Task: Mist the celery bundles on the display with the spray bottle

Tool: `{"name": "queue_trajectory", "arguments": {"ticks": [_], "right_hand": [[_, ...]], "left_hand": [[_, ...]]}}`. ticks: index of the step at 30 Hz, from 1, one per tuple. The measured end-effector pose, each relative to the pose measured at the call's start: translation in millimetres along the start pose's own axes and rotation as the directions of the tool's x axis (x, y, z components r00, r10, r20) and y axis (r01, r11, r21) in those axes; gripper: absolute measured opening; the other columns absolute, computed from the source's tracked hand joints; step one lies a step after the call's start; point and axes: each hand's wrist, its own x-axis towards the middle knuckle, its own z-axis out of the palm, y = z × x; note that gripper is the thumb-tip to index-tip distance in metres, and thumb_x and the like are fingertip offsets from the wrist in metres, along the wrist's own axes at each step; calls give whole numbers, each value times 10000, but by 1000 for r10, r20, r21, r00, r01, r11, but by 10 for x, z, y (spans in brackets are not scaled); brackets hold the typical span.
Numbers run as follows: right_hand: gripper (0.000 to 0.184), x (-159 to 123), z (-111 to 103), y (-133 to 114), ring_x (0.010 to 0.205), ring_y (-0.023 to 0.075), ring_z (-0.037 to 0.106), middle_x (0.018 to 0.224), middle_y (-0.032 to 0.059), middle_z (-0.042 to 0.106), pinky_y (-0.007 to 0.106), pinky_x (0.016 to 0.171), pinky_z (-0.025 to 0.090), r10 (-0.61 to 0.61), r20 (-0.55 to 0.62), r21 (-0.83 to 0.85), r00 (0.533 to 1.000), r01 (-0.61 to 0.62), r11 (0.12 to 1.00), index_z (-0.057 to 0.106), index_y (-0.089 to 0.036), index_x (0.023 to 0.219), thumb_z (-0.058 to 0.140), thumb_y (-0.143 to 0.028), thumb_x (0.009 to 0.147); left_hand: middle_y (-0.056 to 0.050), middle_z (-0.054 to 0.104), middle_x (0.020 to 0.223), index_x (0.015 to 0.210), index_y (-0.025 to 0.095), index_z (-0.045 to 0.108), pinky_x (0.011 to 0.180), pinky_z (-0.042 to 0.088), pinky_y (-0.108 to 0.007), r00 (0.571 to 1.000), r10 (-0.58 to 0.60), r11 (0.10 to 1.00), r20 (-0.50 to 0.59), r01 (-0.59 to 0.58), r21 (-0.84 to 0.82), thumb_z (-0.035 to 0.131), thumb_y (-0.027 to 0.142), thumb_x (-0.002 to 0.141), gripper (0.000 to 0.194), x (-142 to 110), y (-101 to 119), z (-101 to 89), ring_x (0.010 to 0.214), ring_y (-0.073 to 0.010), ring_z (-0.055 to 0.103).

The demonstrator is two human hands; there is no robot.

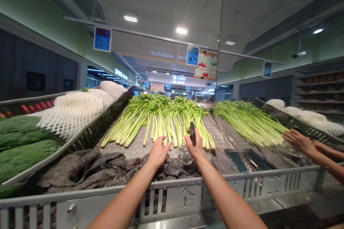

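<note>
a: in the head view, what containers are there around the celery [161, 123]?

b: left of the celery stands a slotted crate [99, 123] with broccoli [25, 159] in its near part and bundles in white foam netting [72, 109] behind that. in front of the celery runs a slotted grey rail [110, 205], and dark crumpled cloth [107, 168] lies between the two.

a: and the celery itself?

b: spread on a patterned metal plate [138, 152], leaves toward the back, cut ends toward the person. both hands are at that cut-end side, in front of it.

a: what are the hands doing?

b: the left hand [159, 152] is empty, thumb spread from the fingers, just beside the cut ends; whether it touches them i cannot tell. the right hand [196, 146] is closed round a clear bottle [185, 156] with a black top, near the celery's right part.

a: counts?

b: one bottle, one crate left of the celery, at least two broccoli heads, at least three netted bundles. two large blue price cards [192, 54] hang above the celery. the stalks overlap too much to count. right of the celery, one mirror [236, 120] repeats it and the hands.
</note>
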Motion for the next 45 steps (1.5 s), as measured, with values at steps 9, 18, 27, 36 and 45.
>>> {"name": "queue_trajectory", "arguments": {"ticks": [9,18,27,36,45], "right_hand": [[218,4,8,7,652,154,533,760,21,593,270,630,406,-16,0,25,1000,16,1000,534,-174,836,470,-255,644],[222,-39,17,-110,619,133,521,756,16,589,246,600,396,-94,91,54,991,89,995,539,-171,831,459,-196,625],[239,-23,36,-29,613,137,517,756,11,584,257,604,402,-60,76,78,995,54,995,534,-173,865,472,-242,644],[239,-20,23,-48,665,146,528,818,30,589,272,651,408,-46,97,96,994,36,995,529,-168,863,474,-238,641],[181,-32,91,-220,691,152,530,773,16,583,271,667,409,-40,84,144,996,28,989,538,-176,800,466,-227,642]], "left_hand": [[-133,498,1145,1098,121,454,893,350,-351,1000,2,1000,-18,-3,-31,414,366,737,438,-1,-16,15,1035,-217,482],[-134,491,1151,1099,116,448,905,339,-344,1000,0,1000,0,0,-7,404,362,747,432,-23,14,-12,1047,-217,473],[-136,500,1137,1099,111,457,886,352,-337,1000,-12,1000,1,12,-7,406,361,742,438,-23,36,-15,1028,-218,485],[-122,520,1124,1071,131,479,868,365,-315,1000,-8,1000,-27,7,-19,428,351,733,406,-28,32,-12,1025,-203,492],[-125,509,1138,1094,124,461,883,356,-341,999,-9,1000,-53,8,-10,428,338,743,413,-49,51,-33,1036,-215,478]]}}
